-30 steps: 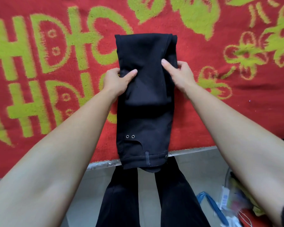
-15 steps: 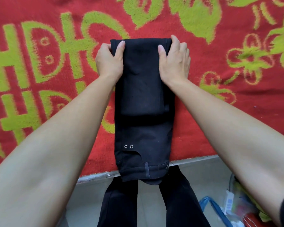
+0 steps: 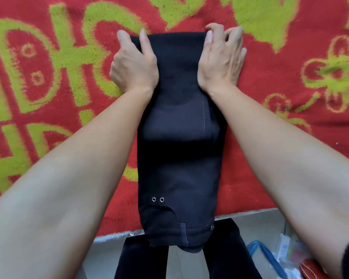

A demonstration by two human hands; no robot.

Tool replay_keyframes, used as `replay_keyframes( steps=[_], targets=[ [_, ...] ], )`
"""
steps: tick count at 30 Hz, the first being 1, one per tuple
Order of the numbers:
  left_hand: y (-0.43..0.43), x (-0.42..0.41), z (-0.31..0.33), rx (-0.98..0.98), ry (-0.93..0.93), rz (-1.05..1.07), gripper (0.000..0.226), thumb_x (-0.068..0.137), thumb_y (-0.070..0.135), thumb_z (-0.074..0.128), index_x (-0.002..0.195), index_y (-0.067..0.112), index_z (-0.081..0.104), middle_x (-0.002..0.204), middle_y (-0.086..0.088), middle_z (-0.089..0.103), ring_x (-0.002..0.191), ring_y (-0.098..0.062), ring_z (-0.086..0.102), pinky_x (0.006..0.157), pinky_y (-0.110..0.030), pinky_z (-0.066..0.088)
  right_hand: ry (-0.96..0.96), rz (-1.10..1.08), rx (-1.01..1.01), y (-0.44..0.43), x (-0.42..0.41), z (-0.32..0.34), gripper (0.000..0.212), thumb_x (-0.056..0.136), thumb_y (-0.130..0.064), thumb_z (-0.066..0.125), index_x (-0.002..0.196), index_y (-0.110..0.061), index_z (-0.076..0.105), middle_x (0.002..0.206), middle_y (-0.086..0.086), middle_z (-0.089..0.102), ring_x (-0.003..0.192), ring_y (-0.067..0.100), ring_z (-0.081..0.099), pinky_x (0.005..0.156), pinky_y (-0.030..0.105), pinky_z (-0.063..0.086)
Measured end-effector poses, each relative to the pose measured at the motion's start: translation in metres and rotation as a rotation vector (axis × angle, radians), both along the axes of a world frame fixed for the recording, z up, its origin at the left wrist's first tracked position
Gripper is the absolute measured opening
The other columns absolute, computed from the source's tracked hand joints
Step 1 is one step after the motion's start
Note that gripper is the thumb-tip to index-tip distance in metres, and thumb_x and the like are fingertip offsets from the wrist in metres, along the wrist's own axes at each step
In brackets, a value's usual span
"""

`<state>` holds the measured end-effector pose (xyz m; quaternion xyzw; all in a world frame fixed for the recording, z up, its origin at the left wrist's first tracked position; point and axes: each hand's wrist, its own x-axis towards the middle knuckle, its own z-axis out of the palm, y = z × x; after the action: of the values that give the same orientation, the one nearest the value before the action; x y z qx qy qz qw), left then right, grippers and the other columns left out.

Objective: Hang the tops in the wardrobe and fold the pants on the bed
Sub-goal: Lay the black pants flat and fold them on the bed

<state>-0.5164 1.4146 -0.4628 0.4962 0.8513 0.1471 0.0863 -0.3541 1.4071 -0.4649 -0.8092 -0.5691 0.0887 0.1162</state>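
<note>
Two hands engaged: left hand (image 3: 133, 65) and right hand (image 3: 222, 61) each clamp a far corner of the pants (image 3: 179, 162), which lie folded on the bedspread (image 3: 290, 141). Cloth judged soft, limp, thick; best gripped at fold edges.

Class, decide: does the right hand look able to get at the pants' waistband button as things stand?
Probably yes: the button lies uncovered at the near end of the pants, but the right hand grips the far fold and must release first.

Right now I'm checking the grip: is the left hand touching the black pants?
Touching. Head view: the left hand grips the black pants at the far corner, thumb on top.
</note>
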Motion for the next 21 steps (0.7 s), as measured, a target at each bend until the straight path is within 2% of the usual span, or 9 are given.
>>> replay_keyframes(
  steps=[3,5,7,10,12,14,16,18,21],
  targets=[
    [0.001,0.001,0.001,-0.017,0.012,-0.004,0.052,0.099,0.055,0.029,0.114,0.011,0.051,0.075,-0.001,0.063,0.078,-0.033,0.064,0.062,-0.033,0.030,-0.018,-0.003,-0.041,0.000,-0.003,0.009,0.040,0.103,-0.039,0.029,0.132,-0.030,0.055,0.124,0.004,0.047,0.112,0.020,0.048,0.094,0.035,0.034],
    [0.001,0.002,0.006,-0.040,0.005,-0.011,0.052,0.100,0.055,0.029,0.117,0.011,0.050,0.082,-0.005,0.068,0.081,-0.035,0.065,0.062,-0.034,0.031,-0.002,-0.025,-0.071,-0.008,-0.008,0.024,0.043,0.103,-0.036,0.033,0.143,-0.027,0.047,0.147,0.008,0.038,0.130,0.025,0.041,0.105,0.040,0.030],
    [0.001,0.003,0.009,-0.063,-0.004,0.006,0.050,0.100,0.054,0.030,0.118,0.011,0.050,0.085,-0.006,0.069,0.083,-0.035,0.065,0.063,-0.035,0.032,0.026,-0.002,-0.045,-0.035,-0.021,0.039,0.049,0.102,-0.030,0.038,0.149,-0.020,0.041,0.159,0.014,0.025,0.143,0.032,0.029,0.113,0.047,0.025],
    [0.000,0.008,0.009,-0.057,-0.016,0.061,0.048,0.100,0.053,0.030,0.117,0.012,0.051,0.083,-0.005,0.070,0.081,-0.033,0.066,0.063,-0.034,0.031,-0.028,0.155,-0.038,-0.099,-0.032,0.042,0.054,0.101,-0.032,0.037,0.153,-0.015,0.036,0.161,0.017,0.025,0.149,0.035,0.023,0.116,0.049,0.023],
    [-0.001,0.008,0.008,-0.047,-0.011,0.065,0.048,0.100,0.052,0.029,0.116,0.013,0.051,0.079,-0.003,0.068,0.079,-0.032,0.066,0.062,-0.033,0.030,-0.121,0.284,-0.163,-0.124,-0.027,0.029,0.057,0.104,-0.038,0.033,0.157,-0.019,0.026,0.164,0.016,0.017,0.152,0.033,0.016,0.120,0.050,0.019],
    [-0.001,0.005,0.008,-0.035,-0.021,0.043,0.048,0.100,0.052,0.029,0.115,0.012,0.051,0.077,-0.001,0.065,0.078,-0.032,0.065,0.062,-0.033,0.029,-0.145,0.308,-0.228,-0.127,-0.020,0.018,0.059,0.104,-0.043,0.030,0.159,-0.024,0.019,0.165,0.014,0.013,0.153,0.031,0.012,0.121,0.053,0.015],
    [-0.002,0.003,0.011,-0.036,-0.062,0.020,0.048,0.100,0.053,0.031,0.114,0.011,0.050,0.075,0.001,0.058,0.080,-0.031,0.064,0.063,-0.033,0.029,-0.139,0.300,-0.224,-0.123,-0.020,0.016,0.060,0.103,-0.046,0.031,0.158,-0.025,0.021,0.165,0.013,0.014,0.153,0.031,0.014,0.120,0.054,0.015],
    [-0.008,0.001,0.016,-0.018,-0.165,0.017,0.048,0.099,0.055,0.034,0.115,0.011,0.048,0.080,0.004,0.055,0.086,-0.030,0.063,0.066,-0.033,0.029,-0.037,0.291,-0.179,-0.122,-0.019,0.024,0.062,0.100,-0.047,0.039,0.157,-0.023,0.027,0.164,0.014,0.019,0.151,0.031,0.018,0.118,0.053,0.019],
    [-0.014,-0.008,0.027,-0.004,-0.380,0.052,0.062,0.088,0.065,0.048,0.122,0.013,0.043,0.110,0.001,0.054,0.101,-0.023,0.058,0.077,-0.033,0.036,0.300,0.142,-0.090,-0.097,-0.008,0.042,0.083,0.086,-0.056,0.062,0.152,-0.016,0.032,0.157,0.014,0.025,0.146,0.029,0.026,0.117,0.046,0.024]
  ],
)
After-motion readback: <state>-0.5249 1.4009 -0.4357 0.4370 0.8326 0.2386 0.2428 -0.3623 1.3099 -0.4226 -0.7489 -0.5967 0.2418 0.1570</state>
